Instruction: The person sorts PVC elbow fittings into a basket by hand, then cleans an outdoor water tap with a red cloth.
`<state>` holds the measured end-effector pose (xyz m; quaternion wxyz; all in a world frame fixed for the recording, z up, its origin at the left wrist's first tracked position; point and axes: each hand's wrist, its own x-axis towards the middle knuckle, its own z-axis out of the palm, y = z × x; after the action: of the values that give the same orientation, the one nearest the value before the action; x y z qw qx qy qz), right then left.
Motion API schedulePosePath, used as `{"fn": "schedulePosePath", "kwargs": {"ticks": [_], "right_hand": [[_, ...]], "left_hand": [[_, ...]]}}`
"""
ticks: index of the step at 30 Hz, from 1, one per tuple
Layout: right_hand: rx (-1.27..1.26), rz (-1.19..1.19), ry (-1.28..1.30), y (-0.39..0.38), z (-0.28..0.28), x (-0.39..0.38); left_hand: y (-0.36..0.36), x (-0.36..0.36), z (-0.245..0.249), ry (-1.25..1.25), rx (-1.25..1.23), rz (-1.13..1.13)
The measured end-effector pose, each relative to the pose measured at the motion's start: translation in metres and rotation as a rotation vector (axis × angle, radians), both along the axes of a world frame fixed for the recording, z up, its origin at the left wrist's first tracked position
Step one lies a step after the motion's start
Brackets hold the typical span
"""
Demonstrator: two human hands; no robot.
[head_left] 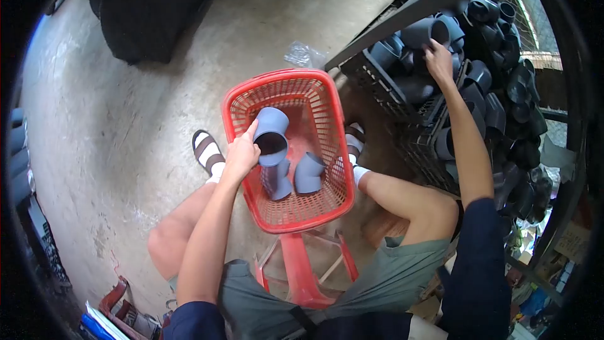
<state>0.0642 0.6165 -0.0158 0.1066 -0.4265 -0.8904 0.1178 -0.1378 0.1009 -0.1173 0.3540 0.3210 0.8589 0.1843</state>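
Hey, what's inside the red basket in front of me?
Two grey fittings lie in the red basket; the left hand holds a third fitting, which partly covers one of them. Whatever lies directly beneath the fittings is hidden.

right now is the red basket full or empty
Neither: the basket is partly filled. Two grey fittings lie inside, the left hand grips a third, and bare red bottom shows beyond.

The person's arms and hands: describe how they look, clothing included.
Short, dark navy-blue fabric sleeves end around the elbows, leaving the forearms bare. The left hand and right hand are ungloved, with no visible accessories or markings.
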Motion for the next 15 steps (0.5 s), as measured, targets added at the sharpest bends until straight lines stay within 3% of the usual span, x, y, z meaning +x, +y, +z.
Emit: {"fn": "schedulePosePath", "kwargs": {"ticks": [2, 5, 10, 13, 15], "right_hand": [[0.02, -0.008, 0.042, -0.044, 0.029, 0.016], [-0.261, -0.059, 0.128, -0.132, 0.088, 0.051], [-0.644, -0.078, 0.029, -0.257, 0.123, 0.102], [-0.666, 0.109, -0.396, -0.312, 0.116, 0.086], [-0.442, 0.5, -0.22, -0.335, 0.065, 0.093]], "left_hand": [[-0.012, 0.006, -0.021, -0.008, -0.06, 0.07], [-0.017, 0.012, -0.035, -0.025, -0.119, 0.137], [-0.01, 0.028, -0.059, -0.058, -0.191, 0.149], [0.004, 0.037, -0.067, -0.034, -0.328, 0.105], [0.005, 0.045, -0.071, 0.003, -0.382, 0.043]]}}
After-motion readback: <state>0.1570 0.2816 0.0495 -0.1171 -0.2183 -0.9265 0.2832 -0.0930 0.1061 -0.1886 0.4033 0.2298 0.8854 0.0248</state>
